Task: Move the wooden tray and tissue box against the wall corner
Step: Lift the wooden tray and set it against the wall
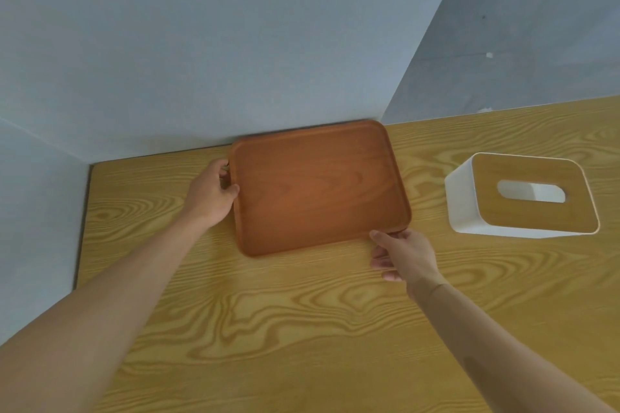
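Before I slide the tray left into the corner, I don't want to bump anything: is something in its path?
Only the left hand gripping the wooden tray's left edge; the table beyond looks bare. The tissue box sits on the other side.

reddish-brown wooden tray (318, 188), white tissue box (463, 201) with tan wood-grain top, yellow swirl-grained table (302, 329), pale grey wall (201, 43)

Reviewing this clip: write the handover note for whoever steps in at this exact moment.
Left hand: grip closed on the left rim of the reddish-brown rectangular wooden tray.
Right hand: fingers at the tray's near right corner.
Tray: far edge at the back wall, well right of the wall corner.
White tissue box with wooden top: untouched, right of the tray.
Left: slide the tray into the corner, then bring the box beside it.
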